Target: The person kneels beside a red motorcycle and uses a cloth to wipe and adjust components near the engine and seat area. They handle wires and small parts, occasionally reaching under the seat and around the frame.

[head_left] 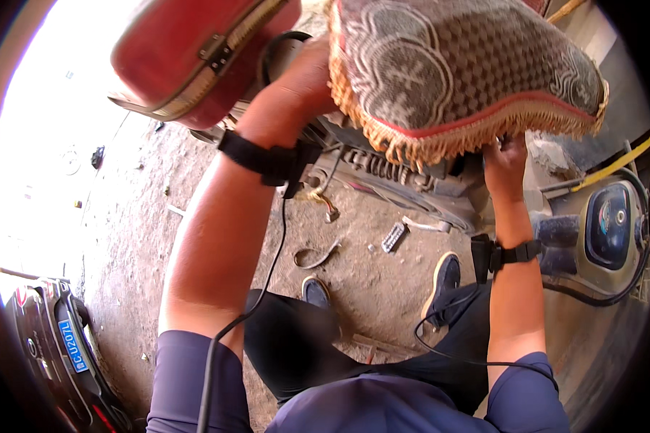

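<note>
A padded scooter seat [462, 65] with a grey patterned cover and tan fringe fills the upper right. My left hand [312, 79] reaches up to its left side, fingers hidden behind it. My right hand [504, 155] is closed at the seat's lower edge; what it grips is hidden. Beneath the seat are a dusty scooter frame [448, 198] and a coil spring [372, 162]. A red box [166, 58] with a chrome band is left of my left hand. A wire connector [330, 213] hangs below the frame.
A dark vehicle body [43, 332] with a blue plate stands lower left. A dark scooter part [603, 224] with cables and a yellow bar [614, 159] are at the right. A loose strap [310, 260] and small silver piece [393, 237] lie on the dirty floor [202, 180] near my feet.
</note>
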The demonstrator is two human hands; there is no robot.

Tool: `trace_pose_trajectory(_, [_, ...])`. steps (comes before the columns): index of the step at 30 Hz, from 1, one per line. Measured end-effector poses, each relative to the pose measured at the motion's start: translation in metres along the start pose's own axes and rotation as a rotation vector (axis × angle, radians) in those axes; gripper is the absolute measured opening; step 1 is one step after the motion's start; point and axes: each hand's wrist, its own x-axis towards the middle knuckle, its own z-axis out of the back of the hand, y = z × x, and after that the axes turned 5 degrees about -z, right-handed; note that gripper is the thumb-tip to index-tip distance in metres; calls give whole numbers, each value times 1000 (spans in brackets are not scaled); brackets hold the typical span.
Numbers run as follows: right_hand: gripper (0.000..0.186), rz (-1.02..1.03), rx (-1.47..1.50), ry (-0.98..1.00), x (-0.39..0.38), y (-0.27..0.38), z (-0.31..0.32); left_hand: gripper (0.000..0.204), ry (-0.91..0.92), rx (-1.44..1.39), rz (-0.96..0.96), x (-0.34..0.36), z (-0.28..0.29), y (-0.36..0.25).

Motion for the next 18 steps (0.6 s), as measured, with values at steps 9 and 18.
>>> trace_pose_trajectory(9, [23,-79,44,-123,-4,26,-7,30,-50,-241,171,6,-17,16])
trace_pose_trajectory(18, [24,-85,-43,-45,-3,22,-3,29,-169,-124,124,17,-37,17])
